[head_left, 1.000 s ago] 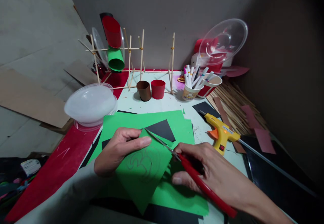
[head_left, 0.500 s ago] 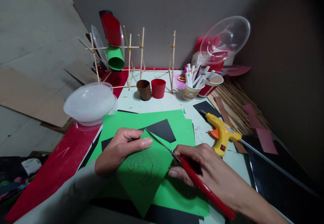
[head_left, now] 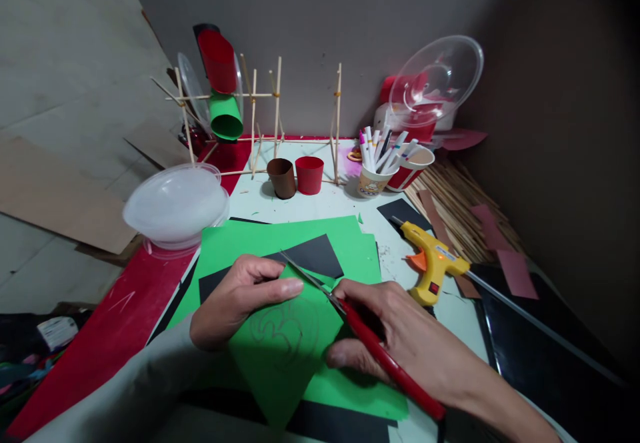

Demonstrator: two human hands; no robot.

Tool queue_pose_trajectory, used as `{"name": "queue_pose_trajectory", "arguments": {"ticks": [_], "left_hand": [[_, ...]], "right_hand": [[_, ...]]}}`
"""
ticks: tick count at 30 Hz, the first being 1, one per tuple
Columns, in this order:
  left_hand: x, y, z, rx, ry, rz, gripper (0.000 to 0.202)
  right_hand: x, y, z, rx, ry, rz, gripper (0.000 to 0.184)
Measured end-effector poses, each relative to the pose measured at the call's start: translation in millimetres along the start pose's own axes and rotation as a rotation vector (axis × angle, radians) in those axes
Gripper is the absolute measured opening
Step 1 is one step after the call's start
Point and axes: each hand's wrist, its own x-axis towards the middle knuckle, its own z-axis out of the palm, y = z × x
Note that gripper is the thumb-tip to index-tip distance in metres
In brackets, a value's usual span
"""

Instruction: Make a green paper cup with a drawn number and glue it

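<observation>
My left hand [head_left: 247,296] pinches the upper left edge of a green paper sheet [head_left: 295,356] that has a rounded pencil drawing on it. Red-handled scissors [head_left: 385,355] are in my right hand [head_left: 385,323], fingers wrapped round the grips. Their blades lie across the top edge of the held sheet and point up and left, just past my left thumb. Under my hands lie more green sheets [head_left: 350,249] and a black paper piece [head_left: 315,255].
A yellow glue gun [head_left: 435,263] lies right of my right hand. Behind are brown [head_left: 281,179] and red [head_left: 309,176] paper cups, a cup of markers [head_left: 374,179] and a stick frame [head_left: 277,109]. Plastic lids [head_left: 175,206] are at the left, thin sticks [head_left: 445,193] at the right.
The scissors and my right hand have moved slightly left, and the blades now cut into the top edge of the green sheet. The view has shifted slightly.
</observation>
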Motion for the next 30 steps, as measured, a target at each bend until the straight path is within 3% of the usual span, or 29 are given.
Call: {"name": "queue_pose_trajectory", "arguments": {"ticks": [6, 14, 19, 22, 26, 30], "left_hand": [[-1, 1, 1.6, 0.017, 0.002, -0.012, 0.042], [-1, 2, 1.6, 0.006, 0.019, -0.03, 0.04], [2, 0, -0.1, -0.152, 0.04, -0.056, 0.034], [4, -2, -1.4, -0.216, 0.034, -0.079, 0.033], [4, -3, -5.5, -0.178, 0.0, -0.095, 0.032], [2, 1, -17.0, -0.077, 0.106, 0.003, 0.03]], "right_hand": [[1, -2, 2, 0.033, 0.052, -0.02, 0.049], [0, 1, 7, 0.115, 0.008, -0.018, 0.048], [6, 5, 2, 0.191, -0.008, -0.046, 0.052], [6, 10, -5, 0.241, 0.086, -0.035, 0.05], [4, 18, -13, 0.474, 0.15, 0.073, 0.048], [4, 29, -16, 0.836, 0.107, -0.022, 0.038]]}}
